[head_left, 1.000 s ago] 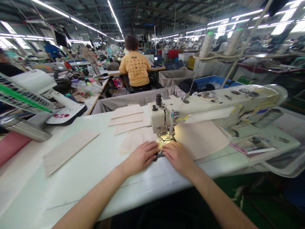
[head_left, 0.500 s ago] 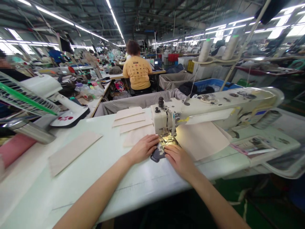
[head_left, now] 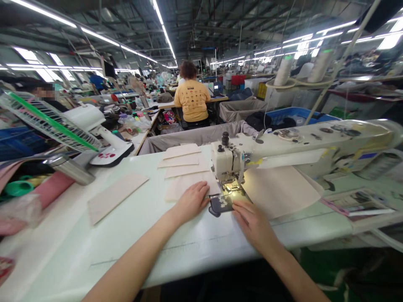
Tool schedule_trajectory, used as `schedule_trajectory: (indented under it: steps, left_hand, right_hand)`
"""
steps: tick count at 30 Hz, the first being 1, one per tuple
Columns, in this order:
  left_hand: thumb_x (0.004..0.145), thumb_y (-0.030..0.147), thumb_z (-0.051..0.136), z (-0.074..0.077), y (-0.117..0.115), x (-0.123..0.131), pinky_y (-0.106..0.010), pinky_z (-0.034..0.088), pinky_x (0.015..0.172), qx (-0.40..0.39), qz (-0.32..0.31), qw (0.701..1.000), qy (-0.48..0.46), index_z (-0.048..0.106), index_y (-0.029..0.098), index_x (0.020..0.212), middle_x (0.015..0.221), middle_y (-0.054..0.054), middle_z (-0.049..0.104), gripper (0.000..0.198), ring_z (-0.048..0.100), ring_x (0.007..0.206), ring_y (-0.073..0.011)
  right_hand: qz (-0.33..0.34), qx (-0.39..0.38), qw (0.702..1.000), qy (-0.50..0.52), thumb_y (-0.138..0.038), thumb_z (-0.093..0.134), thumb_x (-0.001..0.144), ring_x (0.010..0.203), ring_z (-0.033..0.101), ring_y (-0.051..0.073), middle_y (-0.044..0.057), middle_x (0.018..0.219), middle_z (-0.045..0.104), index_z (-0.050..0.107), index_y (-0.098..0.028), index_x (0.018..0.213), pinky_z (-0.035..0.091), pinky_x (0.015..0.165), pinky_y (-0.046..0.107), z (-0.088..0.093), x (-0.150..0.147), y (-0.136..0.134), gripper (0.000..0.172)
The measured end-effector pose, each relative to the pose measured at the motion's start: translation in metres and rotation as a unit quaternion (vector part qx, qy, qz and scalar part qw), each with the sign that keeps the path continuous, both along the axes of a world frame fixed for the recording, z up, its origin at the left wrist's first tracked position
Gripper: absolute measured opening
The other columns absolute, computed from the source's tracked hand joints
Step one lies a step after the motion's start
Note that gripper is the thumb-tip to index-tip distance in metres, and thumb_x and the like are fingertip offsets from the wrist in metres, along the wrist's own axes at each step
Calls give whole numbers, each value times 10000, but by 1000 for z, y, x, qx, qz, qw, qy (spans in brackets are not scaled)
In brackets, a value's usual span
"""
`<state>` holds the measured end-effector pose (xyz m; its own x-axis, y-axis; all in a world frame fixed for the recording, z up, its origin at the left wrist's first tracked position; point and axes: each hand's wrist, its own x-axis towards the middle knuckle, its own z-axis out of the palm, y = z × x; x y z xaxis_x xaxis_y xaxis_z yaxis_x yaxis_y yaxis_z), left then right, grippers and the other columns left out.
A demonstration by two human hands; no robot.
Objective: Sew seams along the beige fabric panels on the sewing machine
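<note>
My left hand [head_left: 192, 202] lies palm down with its fingers extended, at the left edge of a dark slide plate [head_left: 224, 203] below the sewing machine head [head_left: 227, 157]. Its fingertips reach the near corner of a cream fabric panel [head_left: 176, 188]. On the plate's right side rests my right hand [head_left: 252, 218], fingers stretched forward and lying flat. Beyond that hand a larger cream fabric piece [head_left: 280, 191] spreads under the machine arm. The machine's lamp lights the metal around the needle; whether fabric lies under the presser foot I cannot tell.
Several cream panels [head_left: 181, 159] overlap behind my left hand, and a single panel [head_left: 118, 198] lies farther left. A fan [head_left: 85, 121] and steel flask [head_left: 71, 168] stand at the left. Thread cones [head_left: 283, 71] rise behind the machine. A person in yellow [head_left: 192, 98] sits ahead.
The view has turned slightly left, so the scene sits farther right. My left hand has drawn a little away from the needle area; my right hand stays by the plate.
</note>
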<state>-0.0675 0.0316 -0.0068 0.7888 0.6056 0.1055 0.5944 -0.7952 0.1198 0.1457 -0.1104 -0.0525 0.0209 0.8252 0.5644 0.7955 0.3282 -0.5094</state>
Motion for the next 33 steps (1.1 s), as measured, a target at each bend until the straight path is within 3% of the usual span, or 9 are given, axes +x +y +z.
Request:
schedule_trajectory:
  steps: [8, 12, 14, 17, 19, 23, 26, 29, 33]
  left_hand:
    - [968, 186, 454, 24, -6, -3, -380, 558, 886, -19, 58, 994, -85, 649, 212, 1061, 1022, -75, 694, 218, 659, 999, -247]
    - [984, 240, 426, 35, -3, -17, -431, 527, 982, 10, 244, 882, -403, 401, 215, 1438, 1289, -102, 625, 455, 620, 1158, -259]
    - [912, 179, 487, 34, -5, -28, -482, 450, 1084, 75, 272, 859, -428, 292, 199, 1510, 1429, -137, 517, 629, 541, 1281, -280]
    - [810, 64, 466, 25, -18, -40, -524, 381, 1139, 100, 148, 950, -255, 516, 208, 1366, 1312, -116, 597, 577, 533, 1281, -291]
    - [798, 56, 452, 18, -31, -42, -495, 487, 1029, 60, 62, 990, -108, 649, 207, 1158, 1081, -103, 674, 437, 620, 1117, -284]
    - [794, 124, 497, 15, -55, -37, -453, 566, 793, 24, 51, 998, 35, 661, 173, 922, 866, -105, 651, 213, 649, 864, -290]
    - [785, 141, 511, 7, -61, -36, -505, 493, 994, 43, 8, 999, 15, 622, 121, 1171, 1192, -174, 640, 401, 586, 1165, -340]
    - [893, 228, 486, -13, -62, -42, -526, 344, 1153, 72, -37, 997, -5, 406, 82, 1469, 1526, -203, 428, 599, 367, 1434, -347]
    - [979, 331, 429, -34, -62, -52, -509, 301, 1181, 88, -21, 996, 5, 339, 108, 1532, 1582, -185, 366, 603, 319, 1477, -322]
  right_hand:
    - [18, 2, 1000, -2, -259, 504, 999, 1026, 695, 263, 115, 1102, 741, 744, -197, 1045, 581, 931, 471, 0, 1, 3, 252]
    - [19, 2, 1000, 9, -251, 511, 993, 1035, 693, 258, 105, 1109, 741, 745, -209, 1040, 576, 943, 466, -1, -1, 2, 242]
    - [20, 2, 1000, 22, -258, 517, 991, 1025, 696, 253, 98, 1101, 745, 745, -218, 1035, 575, 942, 459, -2, 0, 2, 236]
    - [18, -7, 998, 64, -291, 509, 998, 999, 704, 244, 88, 1057, 754, 744, -227, 1000, 577, 925, 431, -1, 5, 3, 243]
    - [-8, -11, 994, 108, -322, 495, 1005, 960, 709, 238, 82, 1011, 755, 734, -226, 969, 585, 887, 405, 5, 9, 3, 260]
    - [-110, 39, 984, 136, -336, 488, 1001, 895, 670, 246, 94, 900, 703, 687, -218, 881, 571, 843, 412, 35, -3, 2, 261]
    - [-17, 23, 996, 83, -270, 451, 1009, 977, 654, 246, 102, 973, 703, 689, -223, 961, 553, 918, 425, 52, -43, 5, 247]
    - [83, -19, 996, 15, -243, 440, 998, 1301, 535, 274, 179, 1394, 587, 547, -105, 1362, 474, 1093, 454, 45, -92, 12, 403]
    - [17, -75, 996, -53, -318, 511, 983, 1393, 452, 343, 235, 1502, 470, 477, -22, 1432, 417, 1143, 521, 13, -112, 16, 539]
